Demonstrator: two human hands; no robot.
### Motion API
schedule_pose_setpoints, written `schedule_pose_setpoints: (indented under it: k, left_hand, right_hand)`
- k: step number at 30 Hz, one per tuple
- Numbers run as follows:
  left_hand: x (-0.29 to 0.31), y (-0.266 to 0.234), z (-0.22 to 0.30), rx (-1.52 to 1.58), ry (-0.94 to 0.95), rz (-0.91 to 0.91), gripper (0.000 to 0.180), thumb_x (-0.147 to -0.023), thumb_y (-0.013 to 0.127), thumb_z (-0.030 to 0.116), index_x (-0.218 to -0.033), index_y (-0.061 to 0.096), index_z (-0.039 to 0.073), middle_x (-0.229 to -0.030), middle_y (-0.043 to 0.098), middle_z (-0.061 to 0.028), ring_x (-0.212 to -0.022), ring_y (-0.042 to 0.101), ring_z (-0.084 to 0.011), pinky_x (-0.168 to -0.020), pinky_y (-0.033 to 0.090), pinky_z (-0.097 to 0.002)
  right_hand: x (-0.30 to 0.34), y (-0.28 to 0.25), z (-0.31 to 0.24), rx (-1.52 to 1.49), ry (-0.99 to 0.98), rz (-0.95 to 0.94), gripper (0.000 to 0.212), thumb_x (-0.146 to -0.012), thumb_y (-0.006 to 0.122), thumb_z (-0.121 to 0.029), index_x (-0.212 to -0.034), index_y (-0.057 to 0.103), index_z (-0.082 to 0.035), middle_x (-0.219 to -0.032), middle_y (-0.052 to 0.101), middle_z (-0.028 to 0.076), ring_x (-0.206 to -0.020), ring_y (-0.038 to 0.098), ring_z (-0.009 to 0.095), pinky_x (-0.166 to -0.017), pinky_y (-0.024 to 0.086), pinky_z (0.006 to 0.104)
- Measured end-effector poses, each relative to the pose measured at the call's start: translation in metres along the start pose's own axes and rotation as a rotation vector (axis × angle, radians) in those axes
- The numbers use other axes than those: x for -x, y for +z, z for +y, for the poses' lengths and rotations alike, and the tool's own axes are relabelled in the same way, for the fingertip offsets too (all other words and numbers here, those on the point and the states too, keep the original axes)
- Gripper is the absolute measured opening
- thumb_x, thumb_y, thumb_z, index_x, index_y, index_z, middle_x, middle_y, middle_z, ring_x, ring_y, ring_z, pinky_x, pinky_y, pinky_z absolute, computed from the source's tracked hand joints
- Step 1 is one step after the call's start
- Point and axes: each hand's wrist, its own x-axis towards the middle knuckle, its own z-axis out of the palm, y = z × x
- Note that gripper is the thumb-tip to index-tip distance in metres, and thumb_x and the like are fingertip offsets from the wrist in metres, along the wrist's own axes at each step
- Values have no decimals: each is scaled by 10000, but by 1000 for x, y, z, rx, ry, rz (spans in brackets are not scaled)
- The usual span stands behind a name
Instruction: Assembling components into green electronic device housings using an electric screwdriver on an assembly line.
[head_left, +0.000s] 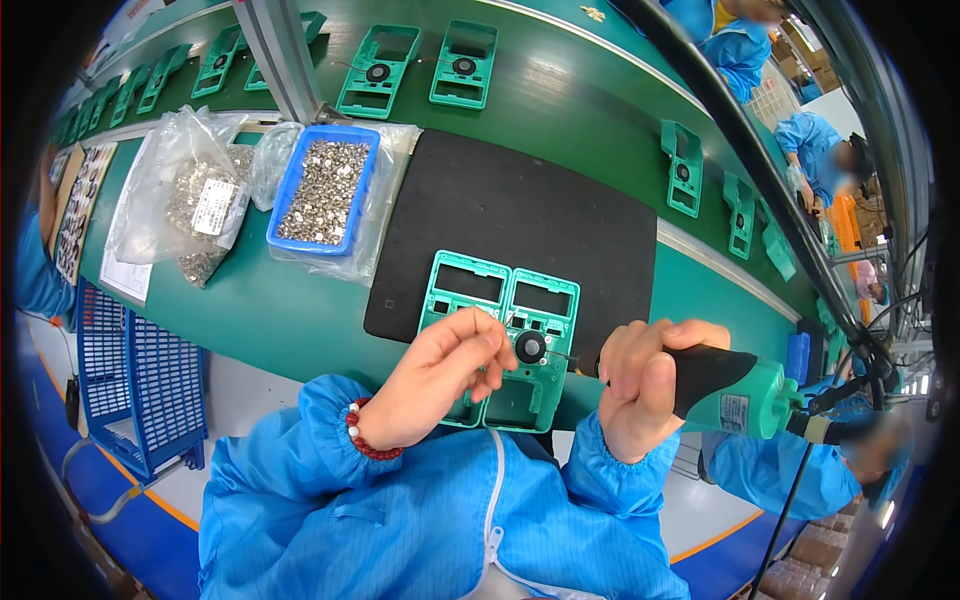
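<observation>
Two teal plastic housings lie side by side at the near edge of a black mat (520,210). The right-hand housing (545,300) carries a round black speaker (530,347). My left hand (440,370) is over the left-hand housing (468,262), hiding much of it. Its fingers are curled together near the speaker, and whatever they may pinch is too small to make out. In my right hand (640,385) is a black and green electric screwdriver (730,390), held nearly level, its tip pointing left toward the right-hand housing beside the speaker.
Left of the mat stand a blue bin (358,190) of small metal screws and a clear bag (205,190) of more. Similar housings (465,65) line the green conveyor beyond. A metal post (275,60) and a dark bar (740,140) rise nearby. Co-workers (815,140) sit at right.
</observation>
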Motion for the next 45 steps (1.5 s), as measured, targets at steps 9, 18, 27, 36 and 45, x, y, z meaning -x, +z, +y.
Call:
schedule_pose_setpoints:
  k: [9,18,27,36,45]
  left_hand:
    - [9,6,-9,-866,287,15,103,-927,691,100,-956,609,44,-782,550,-27,-663,535,-106,-605,424,-245]
    - [8,3,-19,-1328,790,67,199,-838,752,195,-910,613,71,-743,541,-37,-614,610,-173,-536,484,-308]
    - [11,1,-17,-1354,831,7,214,-841,744,195,-948,625,53,-735,516,-43,-598,592,-165,-523,480,-294]
    - [18,7,-11,-1423,821,-46,211,-867,707,176,-1003,621,40,-747,521,-39,-644,606,-159,-553,498,-290]
    - [25,9,5,-613,159,142,149,-991,615,139,-1079,563,30,-698,480,5,-628,493,-43,-521,376,-230]
  right_hand:
    - [4,5,-8,-109,3,-252,271,-987,630,-220,-1105,419,-98,-640,486,0,-514,433,107,-481,370,275]
    - [4,4,-14,-246,42,-440,294,-988,632,-201,-1099,388,-81,-675,543,39,-546,500,149,-498,415,289]
    - [3,-5,-7,-374,53,-589,467,-859,666,105,-1244,437,-29,-828,581,86,-668,548,192,-650,494,369]
    - [8,2,-10,-308,45,-555,452,-817,677,125,-1185,461,-24,-781,588,66,-640,559,168,-618,492,344]
    - [15,6,6,-276,58,-378,358,-841,652,131,-1145,511,4,-788,603,109,-661,580,192,-667,490,362]
